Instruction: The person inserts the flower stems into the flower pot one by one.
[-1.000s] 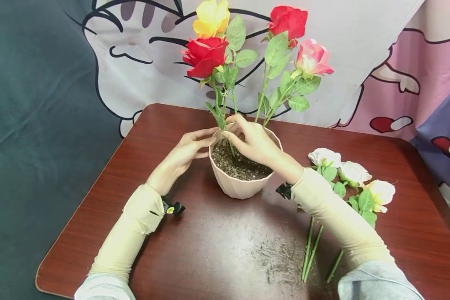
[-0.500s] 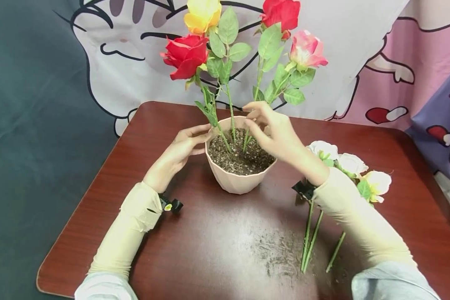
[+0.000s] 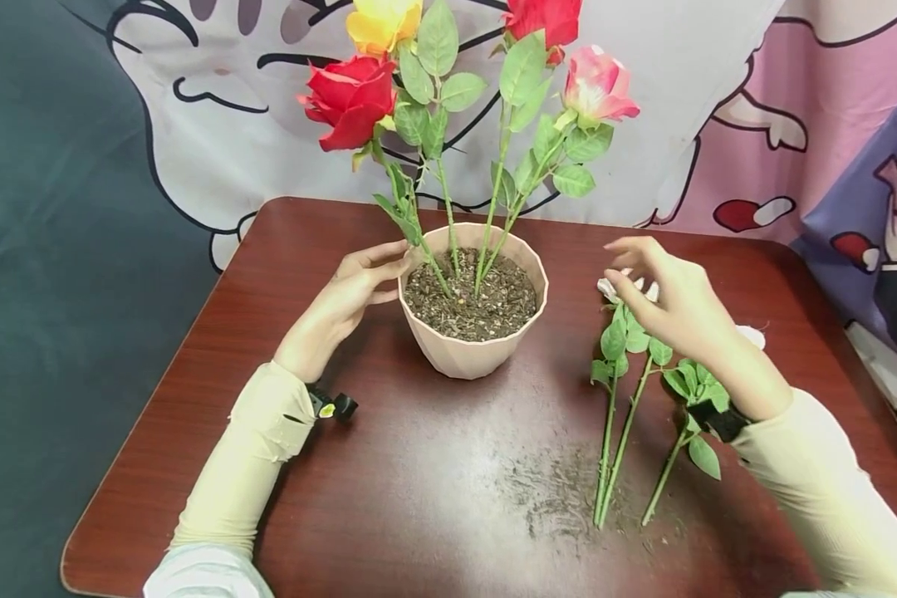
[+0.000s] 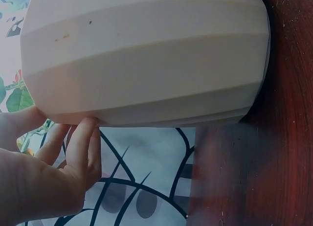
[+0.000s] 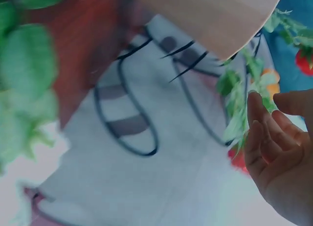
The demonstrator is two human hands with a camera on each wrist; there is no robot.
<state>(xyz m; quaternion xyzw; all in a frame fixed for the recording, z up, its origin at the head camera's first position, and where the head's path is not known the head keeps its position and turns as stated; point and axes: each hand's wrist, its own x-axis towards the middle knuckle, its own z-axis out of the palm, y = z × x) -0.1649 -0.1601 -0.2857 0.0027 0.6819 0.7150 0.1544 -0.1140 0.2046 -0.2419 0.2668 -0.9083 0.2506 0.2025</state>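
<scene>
Printed cartoon cloth (image 3: 217, 154) is hanging behind a glossy reddish-brown table (image 3: 419, 490), on which a pale pink faceted pot (image 3: 467, 357) is standing upright. Taking that pot as the dial's centre in the head view, the left hand (image 3: 336, 303) is resting at nine o'clock, its fingers spreading a little apart and touching the outer wall near the rim; whether the thumb is reaching over the edge, I cannot tell. Four roses are rising from the dark soil (image 3: 486, 320): a red rose (image 3: 351, 101) at eleven o'clock, a yellow rose (image 3: 384, 25) just after it, a second red rose (image 3: 544, 23) past twelve and a pink-and-white rose (image 3: 598, 87) at one. At three o'clock the right hand (image 3: 665, 295) is hovering well apart from the pot, fingers bending loosely, thumb and fingertips standing apart. Beneath it, white roses (image 3: 608, 289) are lying partly hidden, their green stems (image 3: 608, 440) stretching toward half past four. Soil crumbs (image 3: 553, 498) are dotting the tabletop around five o'clock.
</scene>
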